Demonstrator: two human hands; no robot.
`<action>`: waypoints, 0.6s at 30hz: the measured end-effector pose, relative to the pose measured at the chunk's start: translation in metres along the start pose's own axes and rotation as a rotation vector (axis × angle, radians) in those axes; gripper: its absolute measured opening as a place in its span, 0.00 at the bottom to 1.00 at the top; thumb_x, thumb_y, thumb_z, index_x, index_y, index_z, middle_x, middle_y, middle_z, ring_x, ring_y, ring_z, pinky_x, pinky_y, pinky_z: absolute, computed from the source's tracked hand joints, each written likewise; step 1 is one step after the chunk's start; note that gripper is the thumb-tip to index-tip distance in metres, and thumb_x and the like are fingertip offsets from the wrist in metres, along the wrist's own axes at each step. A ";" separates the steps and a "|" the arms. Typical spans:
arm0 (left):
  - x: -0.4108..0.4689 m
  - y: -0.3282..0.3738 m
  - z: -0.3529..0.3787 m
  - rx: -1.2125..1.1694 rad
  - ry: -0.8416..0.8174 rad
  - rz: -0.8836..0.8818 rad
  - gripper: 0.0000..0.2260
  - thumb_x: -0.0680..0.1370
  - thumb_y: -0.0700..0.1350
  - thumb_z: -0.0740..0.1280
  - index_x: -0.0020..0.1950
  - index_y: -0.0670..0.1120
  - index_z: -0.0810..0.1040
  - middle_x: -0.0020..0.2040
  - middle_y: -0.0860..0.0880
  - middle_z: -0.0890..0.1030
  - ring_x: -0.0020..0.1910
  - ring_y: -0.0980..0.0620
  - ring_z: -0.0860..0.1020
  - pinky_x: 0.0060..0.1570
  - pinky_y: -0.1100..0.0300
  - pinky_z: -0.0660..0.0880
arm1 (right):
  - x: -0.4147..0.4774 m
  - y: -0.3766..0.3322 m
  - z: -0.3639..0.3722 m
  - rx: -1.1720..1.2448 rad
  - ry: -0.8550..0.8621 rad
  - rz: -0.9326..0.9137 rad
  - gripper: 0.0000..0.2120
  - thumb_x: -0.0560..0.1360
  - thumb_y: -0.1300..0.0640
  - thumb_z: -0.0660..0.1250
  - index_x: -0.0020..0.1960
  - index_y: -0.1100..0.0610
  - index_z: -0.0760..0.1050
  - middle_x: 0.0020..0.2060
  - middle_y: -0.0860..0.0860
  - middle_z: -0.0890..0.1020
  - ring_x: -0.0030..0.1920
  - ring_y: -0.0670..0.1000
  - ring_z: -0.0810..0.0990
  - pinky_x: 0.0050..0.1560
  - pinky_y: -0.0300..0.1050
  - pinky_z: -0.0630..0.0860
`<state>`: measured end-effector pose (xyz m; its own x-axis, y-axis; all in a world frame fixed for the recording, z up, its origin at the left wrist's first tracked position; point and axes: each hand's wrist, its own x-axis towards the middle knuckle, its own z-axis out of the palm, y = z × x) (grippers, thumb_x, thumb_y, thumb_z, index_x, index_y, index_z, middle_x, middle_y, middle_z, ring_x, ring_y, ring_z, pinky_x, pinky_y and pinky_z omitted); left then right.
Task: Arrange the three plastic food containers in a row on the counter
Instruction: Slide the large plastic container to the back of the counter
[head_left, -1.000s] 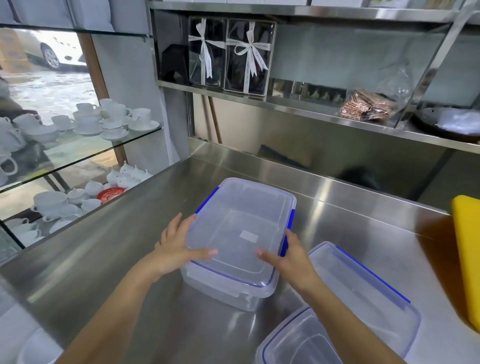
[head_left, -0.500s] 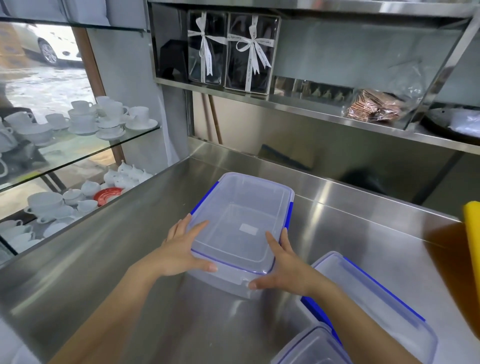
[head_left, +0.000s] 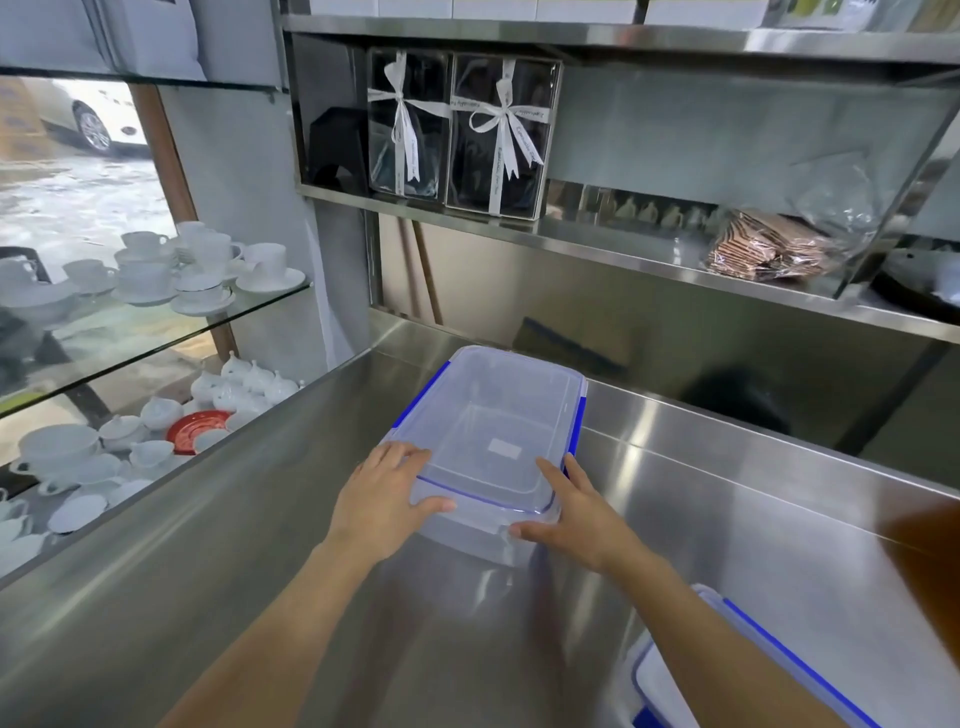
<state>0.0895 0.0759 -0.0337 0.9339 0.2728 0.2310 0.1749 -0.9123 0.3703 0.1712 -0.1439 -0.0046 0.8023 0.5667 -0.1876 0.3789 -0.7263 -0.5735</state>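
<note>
A clear plastic container with a lid and blue clips (head_left: 498, 431) rests on the steel counter (head_left: 234, 545), near its back left. My left hand (head_left: 384, 501) grips its near left corner, thumb on the lid. My right hand (head_left: 576, 512) holds its near right corner, fingers spread along the side. A second clear container with blue trim (head_left: 753, 670) lies at the bottom right, partly hidden by my right forearm and cut off by the frame edge. Any third container is out of view.
A steel shelf (head_left: 597, 239) above the counter carries ribboned gift boxes (head_left: 462, 130) and a bag of brown packets (head_left: 769, 249). Glass shelves with white cups and teapots (head_left: 182, 270) stand beyond the counter's left edge. A brownish blurred object (head_left: 930, 545) sits at the right edge.
Both hands have pushed the container away from me, toward the back of the counter. The other container has slid lower and further right in view as the camera shifted.
</note>
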 end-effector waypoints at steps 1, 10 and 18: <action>0.004 -0.002 0.002 -0.014 -0.015 0.002 0.49 0.59 0.77 0.46 0.70 0.47 0.69 0.67 0.50 0.71 0.68 0.50 0.66 0.65 0.56 0.65 | 0.003 0.000 0.000 -0.005 0.008 0.006 0.44 0.71 0.42 0.69 0.76 0.46 0.46 0.77 0.46 0.46 0.75 0.51 0.58 0.70 0.48 0.64; 0.017 -0.024 0.007 0.011 -0.098 0.075 0.54 0.62 0.77 0.36 0.72 0.42 0.64 0.71 0.43 0.66 0.75 0.45 0.59 0.72 0.56 0.43 | 0.015 0.000 0.013 -0.122 0.061 0.002 0.44 0.69 0.32 0.63 0.75 0.43 0.43 0.77 0.46 0.43 0.73 0.55 0.62 0.66 0.51 0.69; 0.007 0.003 0.003 0.026 -0.042 -0.025 0.29 0.76 0.56 0.63 0.74 0.46 0.62 0.76 0.42 0.58 0.76 0.45 0.54 0.74 0.51 0.51 | -0.005 0.012 -0.008 -0.072 0.121 -0.016 0.38 0.72 0.39 0.65 0.75 0.49 0.53 0.75 0.51 0.60 0.72 0.55 0.64 0.71 0.56 0.64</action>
<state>0.0971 0.0739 -0.0339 0.9415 0.2828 0.1834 0.2057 -0.9130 0.3522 0.1754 -0.1586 -0.0038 0.8441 0.5304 -0.0784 0.4207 -0.7458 -0.5165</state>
